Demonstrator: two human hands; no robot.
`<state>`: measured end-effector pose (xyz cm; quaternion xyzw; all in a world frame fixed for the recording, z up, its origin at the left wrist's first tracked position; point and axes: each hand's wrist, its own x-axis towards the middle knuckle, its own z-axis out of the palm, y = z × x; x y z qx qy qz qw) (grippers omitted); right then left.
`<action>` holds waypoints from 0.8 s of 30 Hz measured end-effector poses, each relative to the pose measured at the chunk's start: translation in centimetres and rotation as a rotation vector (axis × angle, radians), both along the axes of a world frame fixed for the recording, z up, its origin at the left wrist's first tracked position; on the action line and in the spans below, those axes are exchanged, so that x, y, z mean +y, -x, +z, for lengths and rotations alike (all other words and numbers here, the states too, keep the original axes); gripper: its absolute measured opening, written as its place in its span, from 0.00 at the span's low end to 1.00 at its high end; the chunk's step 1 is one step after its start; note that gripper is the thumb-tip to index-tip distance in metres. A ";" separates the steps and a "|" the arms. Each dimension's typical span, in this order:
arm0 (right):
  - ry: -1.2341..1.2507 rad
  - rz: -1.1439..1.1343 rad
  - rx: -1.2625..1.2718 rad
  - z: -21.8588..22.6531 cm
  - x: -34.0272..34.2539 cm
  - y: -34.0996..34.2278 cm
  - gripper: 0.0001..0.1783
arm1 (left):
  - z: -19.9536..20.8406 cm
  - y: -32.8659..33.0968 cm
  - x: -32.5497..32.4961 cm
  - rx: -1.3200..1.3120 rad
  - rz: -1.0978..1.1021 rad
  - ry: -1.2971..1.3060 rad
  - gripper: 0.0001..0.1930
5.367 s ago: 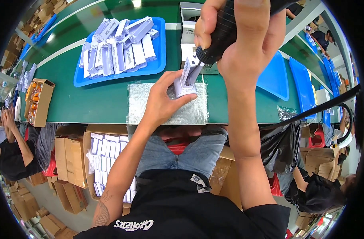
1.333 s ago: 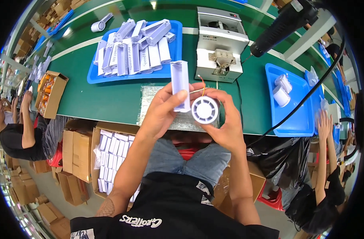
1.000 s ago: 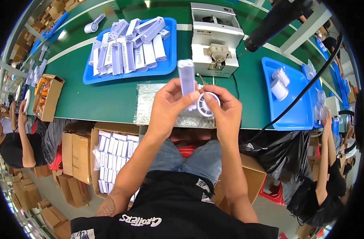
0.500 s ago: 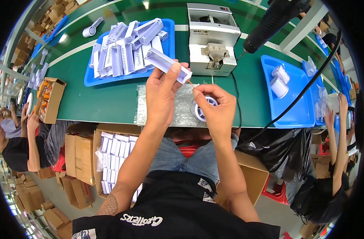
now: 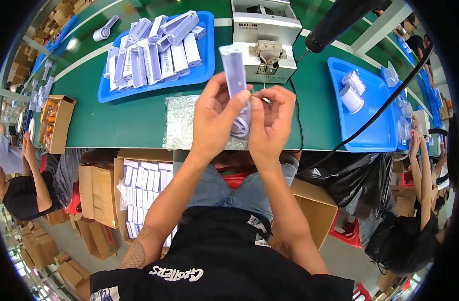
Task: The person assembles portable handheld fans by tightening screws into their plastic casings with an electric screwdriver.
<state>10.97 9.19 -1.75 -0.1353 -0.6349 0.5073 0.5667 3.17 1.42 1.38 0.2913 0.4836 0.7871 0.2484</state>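
Note:
My left hand [image 5: 215,120] is closed round a long white plastic handle shell [image 5: 234,72], which stands nearly upright with its hollow side showing. Below its lower end, between my palms, hangs a round white fan head [image 5: 240,125], partly covered by my fingers. My right hand [image 5: 270,118] is closed, thumb and fingertips pressed together beside the shell's lower end. What lies in that pinch is hidden. Under both hands a sheet of clear bubble wrap [image 5: 182,123] lies on the green table [image 5: 114,123].
A blue tray [image 5: 207,55] heaped with white handle shells [image 5: 149,55] is at back left. Behind my hands stands a grey machine [image 5: 267,50]; a black electric screwdriver [image 5: 335,30] hangs beside it. Another blue tray [image 5: 362,133] holds white cylindrical parts [image 5: 351,98]. A black cable [image 5: 375,120] crosses the right side.
The handle shell has swung from slanting to nearly upright. My right hand has risen to its lower end, and the copper-coloured wire between them is out of sight. The view has shifted slightly.

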 end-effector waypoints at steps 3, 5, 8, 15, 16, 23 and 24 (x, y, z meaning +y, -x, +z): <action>-0.098 0.018 -0.188 0.7 1.1 -1.5 0.13 | -1.6 0.2 -0.5 0.146 -0.015 0.045 0.24; -0.033 0.211 -0.136 3.2 2.4 -2.9 0.18 | -1.2 0.7 -1.0 0.564 -0.038 0.174 0.25; -0.028 0.369 -0.387 6.9 3.1 -3.8 0.23 | -1.1 0.3 -1.5 0.562 -0.097 0.200 0.30; 0.047 0.312 -0.468 6.3 4.1 -4.7 0.20 | -1.6 0.9 -3.1 0.455 -0.244 0.228 0.43; -0.079 0.279 -0.453 5.9 4.4 -4.7 0.21 | -1.1 0.7 -2.8 0.478 -0.220 0.256 0.44; -0.405 0.240 -0.606 7.0 4.6 -5.1 0.21 | -0.9 0.4 -2.3 0.520 -0.181 0.280 0.38; -0.450 0.227 -0.609 7.2 4.8 -5.2 0.22 | -0.9 0.3 -2.2 0.525 -0.175 0.276 0.37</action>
